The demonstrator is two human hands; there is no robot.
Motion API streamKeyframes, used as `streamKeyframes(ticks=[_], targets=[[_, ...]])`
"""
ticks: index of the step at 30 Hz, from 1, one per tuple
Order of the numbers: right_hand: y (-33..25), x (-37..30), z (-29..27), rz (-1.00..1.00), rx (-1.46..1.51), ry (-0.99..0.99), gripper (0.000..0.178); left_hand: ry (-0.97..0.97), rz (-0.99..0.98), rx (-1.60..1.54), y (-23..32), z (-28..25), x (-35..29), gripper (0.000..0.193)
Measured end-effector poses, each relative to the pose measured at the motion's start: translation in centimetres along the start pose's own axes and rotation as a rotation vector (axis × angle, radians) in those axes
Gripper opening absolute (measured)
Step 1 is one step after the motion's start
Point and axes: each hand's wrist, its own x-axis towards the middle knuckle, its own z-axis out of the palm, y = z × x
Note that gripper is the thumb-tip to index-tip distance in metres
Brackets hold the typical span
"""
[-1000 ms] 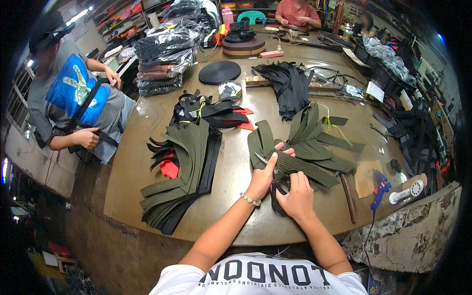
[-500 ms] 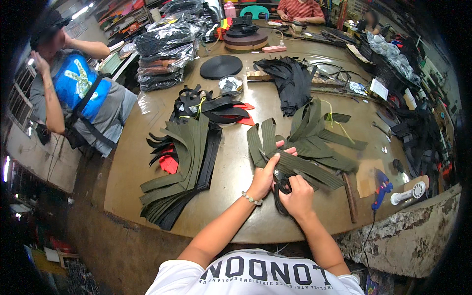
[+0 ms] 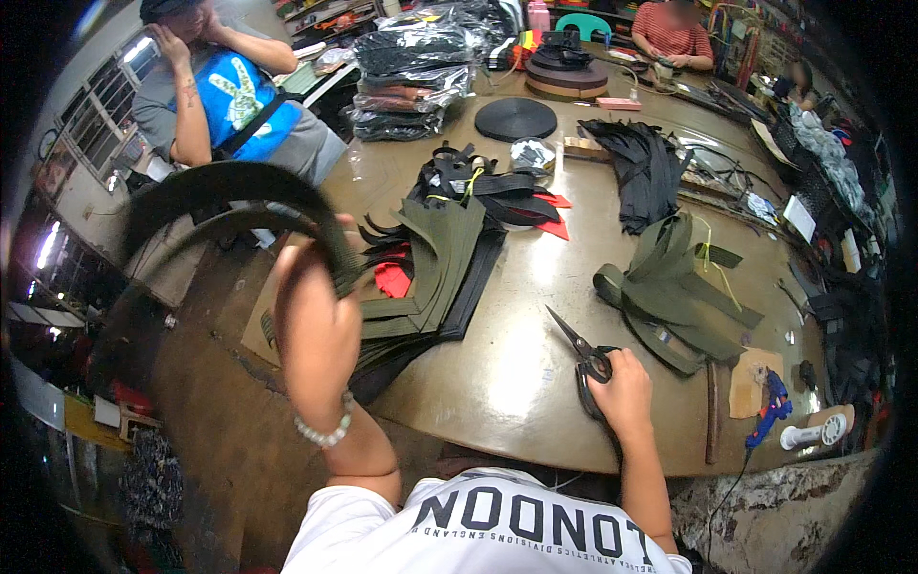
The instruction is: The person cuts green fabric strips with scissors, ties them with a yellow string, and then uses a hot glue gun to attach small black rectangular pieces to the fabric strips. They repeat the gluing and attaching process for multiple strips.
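My left hand (image 3: 320, 316) is raised at the left, closed on an olive webbing strap (image 3: 234, 196) that loops out past the table edge and is blurred by motion. Below and beside it lies a fanned stack of olive straps (image 3: 435, 268) with black straps (image 3: 483, 277) along its right side. My right hand (image 3: 623, 387) rests over the table's near edge, wrapped round the handles of black scissors (image 3: 580, 349). Their blades look closed and point up and left. To the right of the scissors lies a bundle of olive straps (image 3: 660, 287) with a yellow tie (image 3: 712, 258).
A glue gun (image 3: 770, 407), a white spool (image 3: 813, 430) and a dark rod (image 3: 712, 411) lie at the right. Black strips (image 3: 643, 172), a black webbing roll (image 3: 516, 119) and bagged goods (image 3: 406, 81) sit farther back. One person (image 3: 239, 96) stands left; another (image 3: 669, 38) sits across the table.
My left hand has swung from the right-hand bundle up to the left, carrying an olive strap. The scissors in my right hand now show plainly. The view has shifted left.
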Motion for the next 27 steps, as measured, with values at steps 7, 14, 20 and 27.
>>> streamKeyframes(ticks=[7, 14, 20, 27], targets=[[0.0, 0.0, -0.1, 0.033, -0.019, -0.049, 0.031, -0.887, 0.036, 0.370, -10.1, 8.0, -2.9, 0.047], [0.0, -0.1, 0.2, 0.020, -0.001, -0.025, 0.031, -0.743, 0.112, 0.283, -8.9, 6.0, 0.8, 0.066], [0.2, -0.2, 0.1, 0.000, -0.007, -0.011, 0.028, -0.841, 0.097, 0.411, -6.0, 5.0, 0.1, 0.075], [0.1, -0.6, -0.1, -0.021, 0.007, -0.027, 0.030, -0.828, 0.124, 0.525, -6.5, 6.5, -5.5, 0.078]])
